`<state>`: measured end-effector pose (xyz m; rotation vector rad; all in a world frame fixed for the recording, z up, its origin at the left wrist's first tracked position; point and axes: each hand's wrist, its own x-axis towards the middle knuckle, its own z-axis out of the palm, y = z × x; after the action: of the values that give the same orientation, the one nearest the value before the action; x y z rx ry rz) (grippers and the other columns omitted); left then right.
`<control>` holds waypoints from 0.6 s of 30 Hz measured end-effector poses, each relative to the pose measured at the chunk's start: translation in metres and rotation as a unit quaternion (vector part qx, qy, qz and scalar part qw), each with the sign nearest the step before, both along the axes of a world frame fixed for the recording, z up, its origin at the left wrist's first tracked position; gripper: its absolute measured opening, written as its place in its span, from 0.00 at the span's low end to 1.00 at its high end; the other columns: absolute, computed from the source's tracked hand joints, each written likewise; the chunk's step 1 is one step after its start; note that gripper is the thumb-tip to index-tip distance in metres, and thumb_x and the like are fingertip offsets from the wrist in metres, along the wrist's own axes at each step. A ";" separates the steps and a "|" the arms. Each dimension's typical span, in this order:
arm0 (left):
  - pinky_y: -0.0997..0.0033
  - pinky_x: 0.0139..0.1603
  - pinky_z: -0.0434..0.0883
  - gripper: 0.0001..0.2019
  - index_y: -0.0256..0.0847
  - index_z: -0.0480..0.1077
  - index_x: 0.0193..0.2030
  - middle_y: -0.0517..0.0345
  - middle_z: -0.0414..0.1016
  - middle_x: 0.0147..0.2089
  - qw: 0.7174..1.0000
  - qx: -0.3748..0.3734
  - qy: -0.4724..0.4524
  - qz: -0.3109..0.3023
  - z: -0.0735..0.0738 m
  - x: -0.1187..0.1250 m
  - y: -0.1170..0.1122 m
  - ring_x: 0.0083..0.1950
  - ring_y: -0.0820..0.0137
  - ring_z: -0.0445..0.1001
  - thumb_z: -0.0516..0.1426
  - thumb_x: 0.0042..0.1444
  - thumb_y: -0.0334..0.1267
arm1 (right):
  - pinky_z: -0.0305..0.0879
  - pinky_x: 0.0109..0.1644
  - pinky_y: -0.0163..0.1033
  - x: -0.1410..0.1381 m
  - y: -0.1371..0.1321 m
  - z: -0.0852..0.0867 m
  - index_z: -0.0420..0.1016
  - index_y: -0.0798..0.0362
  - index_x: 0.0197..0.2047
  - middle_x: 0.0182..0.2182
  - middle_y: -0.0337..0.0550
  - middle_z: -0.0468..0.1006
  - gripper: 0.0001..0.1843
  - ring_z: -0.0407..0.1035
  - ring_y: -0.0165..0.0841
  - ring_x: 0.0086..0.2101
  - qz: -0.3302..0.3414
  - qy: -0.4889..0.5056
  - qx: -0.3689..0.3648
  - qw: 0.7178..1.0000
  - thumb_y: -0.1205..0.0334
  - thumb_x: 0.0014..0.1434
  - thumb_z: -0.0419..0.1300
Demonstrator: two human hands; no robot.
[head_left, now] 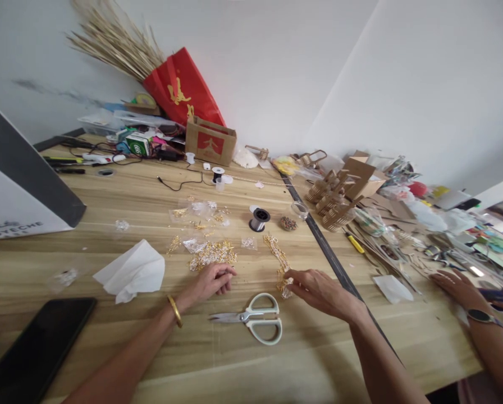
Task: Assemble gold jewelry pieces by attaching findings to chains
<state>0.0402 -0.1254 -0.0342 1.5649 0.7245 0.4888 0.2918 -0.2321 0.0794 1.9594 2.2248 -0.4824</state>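
Black phone (36,348) is laid near left. Gold findings (213,255) are touched by curled left hand (209,283), grasp unclear; gold chain (277,257) is pinched by right hand (319,289).

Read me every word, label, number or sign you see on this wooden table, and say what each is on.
"OYECHE": grey letters, with an unclear letter before them, on the white panel with a black band; the line beneath is too blurred.
Green and white box: white marks, too small to read.
Red paper bag: gold figure, no words.
Brown cardboard box: red label, emblem only.
Gold strand pinched in the right hand: no text.
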 end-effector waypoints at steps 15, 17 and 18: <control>0.78 0.22 0.67 0.13 0.32 0.70 0.39 0.58 0.71 0.24 1.000 0.015 0.018 0.000 0.004 0.000 0.000 0.22 0.76 0.69 0.53 0.54 0.41 | 0.50 0.28 0.35 -0.011 -0.005 -0.062 0.67 0.53 0.36 0.38 0.45 0.71 0.10 0.70 0.32 0.34 0.009 -0.097 0.044 0.994 0.75 0.59 0.49; 0.77 0.23 0.67 0.13 0.32 0.70 0.39 0.58 0.71 0.24 1.000 0.014 0.016 -0.002 0.004 0.000 0.001 0.22 0.76 0.69 0.53 0.54 0.41 | 0.50 0.28 0.35 -0.004 -0.008 -0.062 0.68 0.53 0.36 0.38 0.45 0.72 0.12 0.70 0.32 0.34 0.010 -0.098 0.045 0.994 0.77 0.58 0.48; 0.77 0.22 0.67 0.13 0.32 0.70 0.39 0.58 0.71 0.24 1.000 0.014 0.015 -0.002 0.003 0.000 0.001 0.22 0.76 0.69 0.53 0.54 0.41 | 0.51 0.28 0.35 0.000 -0.009 -0.062 0.68 0.54 0.36 0.38 0.45 0.72 0.12 0.70 0.32 0.34 0.012 -0.100 0.048 0.994 0.77 0.57 0.48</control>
<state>0.0402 -0.1243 -0.0310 1.6025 0.7397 0.4745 0.2913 -0.2407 0.0179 1.9274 2.1793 -0.1693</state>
